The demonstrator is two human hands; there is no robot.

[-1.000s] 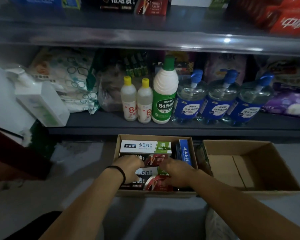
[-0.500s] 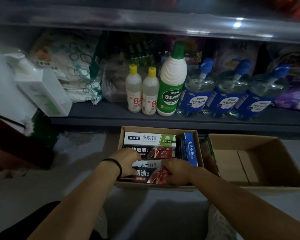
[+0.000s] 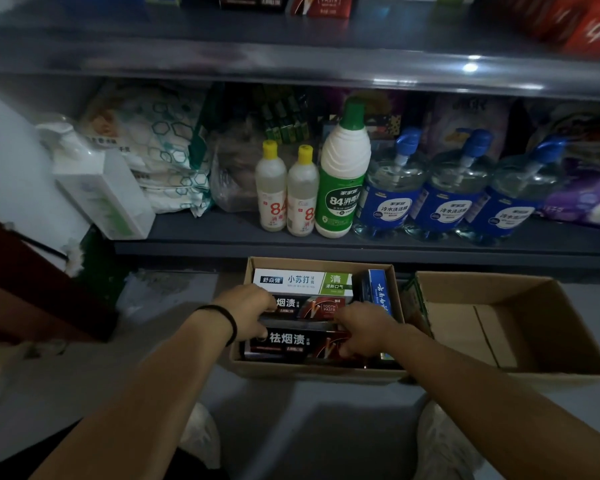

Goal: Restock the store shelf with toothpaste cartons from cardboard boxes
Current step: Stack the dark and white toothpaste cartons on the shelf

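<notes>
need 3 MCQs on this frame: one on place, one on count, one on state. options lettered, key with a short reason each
1. Where is the box that holds the toothpaste cartons?
A. On the upper shelf
B. On the floor in front of the lower shelf
C. Inside the box to its right

2. How many yellow-capped bottles stand on the lower shelf?
A. Two
B. Four
C. None

3. What are the hands doing?
A. Both hang idle above the floor
B. One holds a pump bottle
C. Both grip dark cartons in the box

Key:
1 B: the carton box sits on the floor below the lower shelf, beside the second cardboard box.
2 A: two yellow-capped bottles stand left of the green-capped bottle.
3 C: the left hand and right hand curl round the ends of the dark cartons.
</notes>
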